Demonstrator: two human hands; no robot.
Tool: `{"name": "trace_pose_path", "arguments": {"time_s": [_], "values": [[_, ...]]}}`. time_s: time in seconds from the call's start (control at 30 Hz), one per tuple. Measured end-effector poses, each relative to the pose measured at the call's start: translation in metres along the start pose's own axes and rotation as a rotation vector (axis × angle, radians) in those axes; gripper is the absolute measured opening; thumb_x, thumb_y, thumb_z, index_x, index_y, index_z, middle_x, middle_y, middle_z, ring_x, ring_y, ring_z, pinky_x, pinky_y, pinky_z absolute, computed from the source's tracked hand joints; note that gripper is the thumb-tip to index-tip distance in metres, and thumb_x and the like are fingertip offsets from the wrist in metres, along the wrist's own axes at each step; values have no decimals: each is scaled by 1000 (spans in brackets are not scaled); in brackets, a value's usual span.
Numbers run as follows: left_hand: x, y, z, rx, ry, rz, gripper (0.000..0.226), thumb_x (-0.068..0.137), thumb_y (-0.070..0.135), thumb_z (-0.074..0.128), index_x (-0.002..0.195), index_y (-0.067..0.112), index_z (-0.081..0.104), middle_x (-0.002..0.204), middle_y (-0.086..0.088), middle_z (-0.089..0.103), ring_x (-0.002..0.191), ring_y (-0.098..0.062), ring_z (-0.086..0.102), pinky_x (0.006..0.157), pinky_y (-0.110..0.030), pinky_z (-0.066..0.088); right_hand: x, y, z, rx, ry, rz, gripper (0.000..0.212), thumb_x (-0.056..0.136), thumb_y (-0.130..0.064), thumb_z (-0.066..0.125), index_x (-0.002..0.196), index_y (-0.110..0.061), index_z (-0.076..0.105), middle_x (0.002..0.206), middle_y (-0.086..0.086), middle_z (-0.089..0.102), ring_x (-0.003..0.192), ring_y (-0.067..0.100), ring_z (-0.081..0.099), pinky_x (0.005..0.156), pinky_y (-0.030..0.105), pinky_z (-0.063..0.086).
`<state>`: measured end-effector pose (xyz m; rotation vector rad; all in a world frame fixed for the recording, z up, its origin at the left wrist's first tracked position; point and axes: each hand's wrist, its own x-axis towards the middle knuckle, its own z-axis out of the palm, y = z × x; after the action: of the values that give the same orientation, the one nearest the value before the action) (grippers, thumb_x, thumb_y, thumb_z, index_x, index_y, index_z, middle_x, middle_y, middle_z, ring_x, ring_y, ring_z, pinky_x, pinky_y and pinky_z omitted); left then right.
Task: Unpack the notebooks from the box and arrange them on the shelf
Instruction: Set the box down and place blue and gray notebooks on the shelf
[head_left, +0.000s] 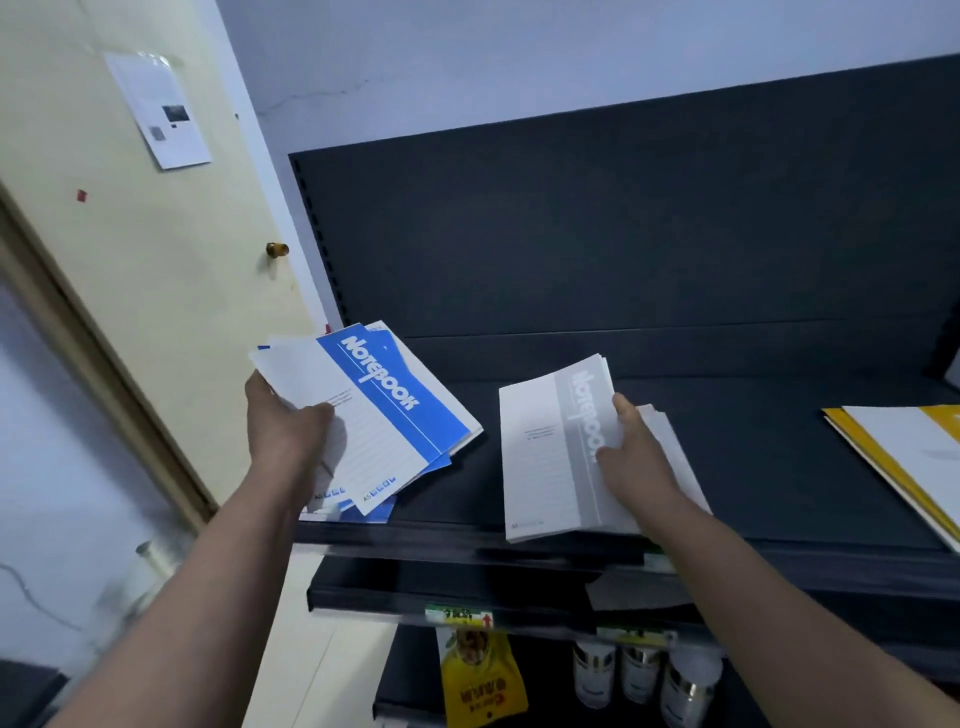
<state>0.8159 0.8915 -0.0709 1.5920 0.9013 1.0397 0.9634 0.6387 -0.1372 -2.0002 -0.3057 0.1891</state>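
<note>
Several blue-and-white notebooks (384, 410) lie fanned at the left end of the dark shelf (753, 467). My left hand (283, 423) grips their near left corner, thumb on the top cover. A stack of grey-and-white notebooks (550, 457) lies in the middle of the shelf, partly over its front edge. My right hand (636, 452) holds this stack on its right side, thumb on the top cover. The box is out of view.
Yellow-and-white notebooks (904, 457) lie at the shelf's right end. A cream door (156, 270) with a knob (277, 249) stands to the left. Below, a lower shelf carries a yellow packet (480, 675) and cans (641, 675).
</note>
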Motion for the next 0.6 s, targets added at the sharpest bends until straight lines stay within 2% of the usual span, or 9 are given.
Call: {"name": "trace_pose_path", "arguments": {"time_s": [0.17, 0.27, 0.4, 0.5, 0.6], "values": [[29, -26, -29, -24, -8, -38, 65, 86, -7, 56, 142, 17, 35, 121, 2, 53, 103, -20, 53, 87, -30, 42, 10, -24, 55, -46, -53, 35, 63, 97, -12, 36, 153, -28, 13, 148, 3, 39, 129, 26, 44, 98, 35, 39], [46, -39, -39, -130, -31, -119, 63, 86, -12, 54, 140, 17, 36, 118, 0, 55, 101, -23, 57, 86, -32, 44, 16, -33, 78, -126, -53, 65, 63, 96, -12, 37, 152, -24, 12, 142, 8, 42, 122, 30, 47, 90, 35, 41], [69, -52, -47, -131, -101, -146, 65, 84, -11, 55, 137, 22, 38, 117, 0, 58, 108, -27, 60, 93, -43, 50, 13, -32, 93, -574, -85, 82, 58, 88, -11, 48, 142, -17, 25, 128, 14, 40, 113, 33, 48, 86, 39, 45], [82, -54, -48, -108, -157, -147, 63, 86, -12, 53, 138, 21, 37, 118, 0, 56, 108, -27, 59, 94, -44, 49, 6, -28, 100, -890, -50, 51, 46, 86, -12, 46, 132, -16, 40, 131, 11, 39, 121, 28, 39, 94, 36, 38], [90, -54, -44, -105, -239, -188, 64, 87, -14, 51, 140, 20, 37, 120, 0, 55, 108, -28, 58, 92, -43, 50, 4, -29, 105, -1004, -7, -94, 47, 86, -10, 46, 132, -19, 44, 144, 8, 29, 134, 26, 26, 103, 36, 32]]}}
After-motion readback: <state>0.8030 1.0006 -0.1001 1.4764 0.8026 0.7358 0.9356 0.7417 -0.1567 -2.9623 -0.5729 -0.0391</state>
